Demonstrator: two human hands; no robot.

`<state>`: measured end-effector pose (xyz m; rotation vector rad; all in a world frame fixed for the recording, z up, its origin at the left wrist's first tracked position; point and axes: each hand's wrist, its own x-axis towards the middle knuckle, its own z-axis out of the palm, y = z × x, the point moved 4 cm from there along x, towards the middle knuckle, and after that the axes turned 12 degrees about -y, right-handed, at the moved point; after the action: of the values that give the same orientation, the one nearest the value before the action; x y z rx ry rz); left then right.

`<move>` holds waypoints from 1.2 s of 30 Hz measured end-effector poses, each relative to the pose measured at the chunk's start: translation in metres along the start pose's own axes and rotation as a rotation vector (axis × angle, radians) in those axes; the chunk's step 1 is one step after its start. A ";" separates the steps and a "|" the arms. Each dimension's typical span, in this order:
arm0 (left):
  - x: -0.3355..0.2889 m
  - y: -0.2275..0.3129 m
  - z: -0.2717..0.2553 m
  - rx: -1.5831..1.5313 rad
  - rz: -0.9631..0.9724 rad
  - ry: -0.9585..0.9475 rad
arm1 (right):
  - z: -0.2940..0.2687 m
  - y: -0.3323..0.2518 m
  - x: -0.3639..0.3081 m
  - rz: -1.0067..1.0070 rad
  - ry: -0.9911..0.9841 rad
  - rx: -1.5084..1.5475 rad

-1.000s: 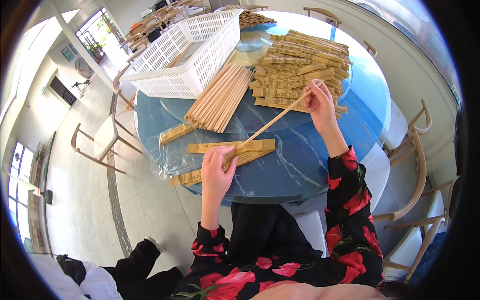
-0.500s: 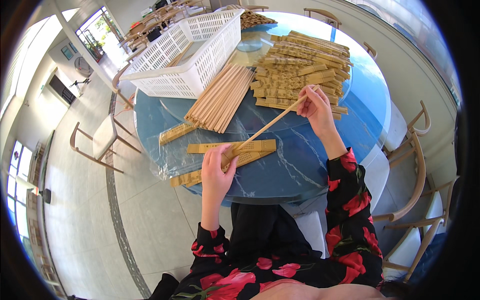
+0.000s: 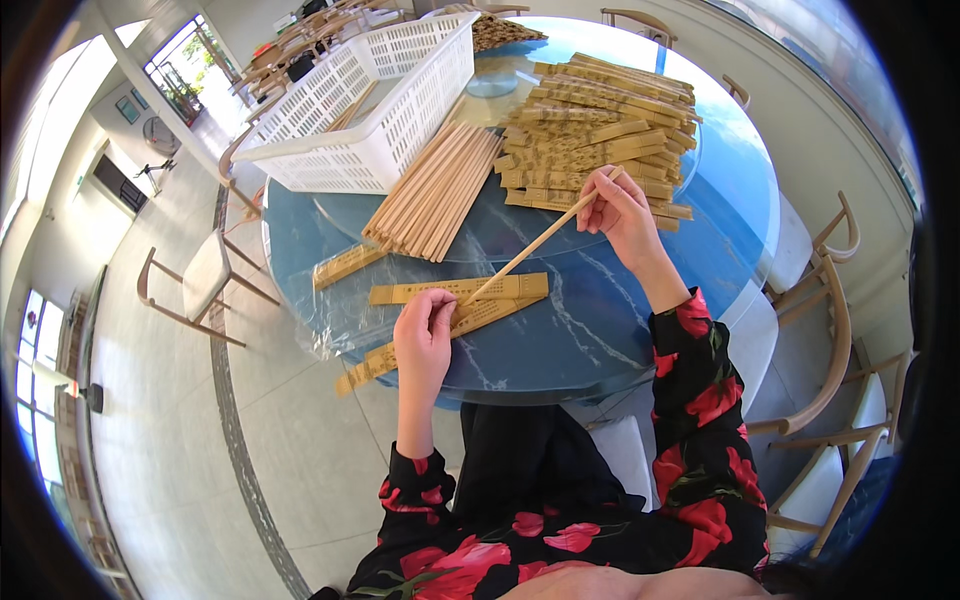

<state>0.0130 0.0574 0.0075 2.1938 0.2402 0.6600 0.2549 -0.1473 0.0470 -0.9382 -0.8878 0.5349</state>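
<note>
Right hand (image 3: 612, 205) — pinching stick (image 3: 538, 242) by upper end, right of basket (image 3: 335, 166). Left hand (image 3: 424, 335) — pinching sleeve (image 3: 462, 312) at stick's lower end, basket's near side. Spare sticks (image 3: 435, 195) beside basket; sleeve pile (image 3: 605, 135) farther right.

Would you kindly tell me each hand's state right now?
Left hand: closed at the lower end of the stick; exact grip hidden.
Right hand: closed, holding the stick's upper end.

In my right hand (image 3: 614, 212) I hold one wooden stick (image 3: 533, 248), slanted, and its lower end reaches the brown paper sleeve (image 3: 500, 313) which my left hand (image 3: 424, 338) pinches. Beyond, on the blue table (image 3: 600, 335), a stick bundle (image 3: 437, 195) lies between the white basket (image 3: 325, 174) and a sleeve pile (image 3: 590, 135).
</note>
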 end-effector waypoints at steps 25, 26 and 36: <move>-0.002 0.010 0.000 0.111 0.079 0.115 | 0.011 -0.010 -0.005 0.062 -0.126 -0.062; -0.002 0.011 -0.001 0.103 0.051 0.083 | 0.011 -0.010 -0.005 0.060 -0.136 -0.064; 0.000 0.029 -0.007 0.390 0.291 0.234 | 0.018 -0.019 -0.005 0.131 -0.191 -0.052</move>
<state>0.0083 0.0430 0.0331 2.5495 0.1825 1.1128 0.2372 -0.1521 0.0665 -1.0089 -1.0199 0.7262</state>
